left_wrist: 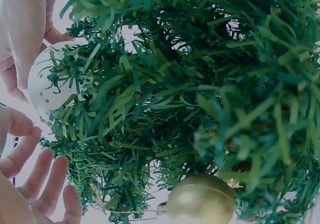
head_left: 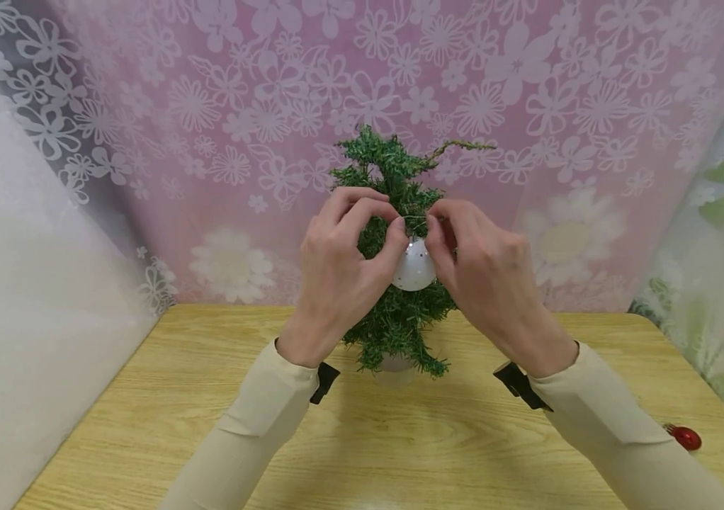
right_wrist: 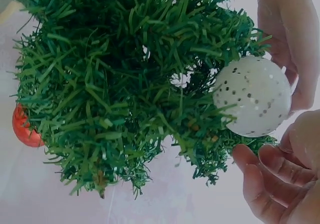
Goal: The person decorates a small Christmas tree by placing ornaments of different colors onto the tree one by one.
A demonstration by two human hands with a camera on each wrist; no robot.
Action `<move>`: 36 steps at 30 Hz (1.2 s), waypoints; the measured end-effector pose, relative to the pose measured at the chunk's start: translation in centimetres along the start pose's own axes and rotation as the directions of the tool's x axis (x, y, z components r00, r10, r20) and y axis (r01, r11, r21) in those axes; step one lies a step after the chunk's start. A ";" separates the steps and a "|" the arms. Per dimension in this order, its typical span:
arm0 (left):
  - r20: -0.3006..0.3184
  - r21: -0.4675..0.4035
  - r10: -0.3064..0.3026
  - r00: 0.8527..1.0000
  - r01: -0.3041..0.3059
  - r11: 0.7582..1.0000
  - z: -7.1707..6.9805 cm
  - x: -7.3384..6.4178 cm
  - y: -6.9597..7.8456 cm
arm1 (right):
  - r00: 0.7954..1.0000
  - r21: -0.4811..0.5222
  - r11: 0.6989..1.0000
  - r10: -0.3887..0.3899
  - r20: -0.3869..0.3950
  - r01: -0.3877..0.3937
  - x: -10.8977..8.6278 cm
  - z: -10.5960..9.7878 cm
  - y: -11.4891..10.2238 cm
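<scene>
A small artificial Christmas tree (head_left: 394,319) stands in a pale pot on the table. Against its front hangs a white bauble (head_left: 416,269) with dark and shiny specks. A thin hanging string (head_left: 416,217) stretches above the bauble between my two hands. My left hand (head_left: 346,262) pinches one side of this string between thumb and index finger. On the other side, my right hand (head_left: 489,265) pinches it the same way. Green branches partly cover the bauble in the left wrist view.
A gold bauble (left_wrist: 201,201) hangs on the tree in the left wrist view, and a red ornament (right_wrist: 27,129) shows at its edge in the right wrist view. Another red ornament (head_left: 686,437) lies on the wooden table (head_left: 413,453) at right. A floral curtain (head_left: 311,71) hangs behind.
</scene>
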State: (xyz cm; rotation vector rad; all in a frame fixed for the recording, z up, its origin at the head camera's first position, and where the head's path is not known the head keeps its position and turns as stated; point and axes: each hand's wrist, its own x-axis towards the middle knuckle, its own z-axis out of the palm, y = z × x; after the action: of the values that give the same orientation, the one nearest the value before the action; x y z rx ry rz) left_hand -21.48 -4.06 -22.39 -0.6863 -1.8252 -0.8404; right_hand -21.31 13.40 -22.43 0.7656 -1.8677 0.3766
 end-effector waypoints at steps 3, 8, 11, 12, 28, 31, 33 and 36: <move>-0.007 0.000 0.001 1.000 -0.001 1.000 0.1 0.3 0.0 | 1.000 -0.015 1.000 0.008 -0.010 -0.008 0.2 0.1 0.1; 0.002 0.054 -0.052 0.999 0.052 0.997 0.5 0.7 0.1 | 1.000 -0.130 0.991 -0.003 0.004 0.004 0.6 0.2 -0.1; 0.014 0.088 -0.078 0.997 0.076 0.993 0.6 0.5 0.1 | 1.000 -0.183 0.983 -0.003 0.023 0.007 0.5 0.4 -0.1; 0.018 0.096 -0.082 0.996 0.080 0.992 0.7 0.5 0.0 | 1.000 -0.187 0.982 0.004 0.028 0.001 0.5 0.5 -0.1; 0.102 0.143 -0.029 0.994 0.014 0.990 0.8 0.0 -0.1 | 0.989 0.005 0.993 0.120 0.090 -0.121 -0.2 0.4 -0.2; 0.103 0.152 0.022 0.994 -0.038 0.988 0.6 -0.5 -0.3 | 0.993 0.010 0.995 0.094 0.067 -0.095 -0.4 0.2 0.0; 0.109 0.163 0.065 0.992 -0.083 0.983 0.3 -1.1 -0.6 | 0.997 0.011 0.998 0.058 0.058 -0.058 -0.7 -0.2 0.3; 0.124 0.173 0.123 0.985 -0.143 0.974 -0.6 -2.4 -0.8 | 0.998 0.000 1.000 -0.006 0.070 0.006 -1.5 -0.8 0.9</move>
State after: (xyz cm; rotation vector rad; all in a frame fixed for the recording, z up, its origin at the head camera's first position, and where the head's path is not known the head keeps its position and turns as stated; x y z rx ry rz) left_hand -20.91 -5.24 -24.64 -0.7416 -1.9058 -0.5488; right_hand -20.93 15.05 -23.38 0.7931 -1.9300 0.3495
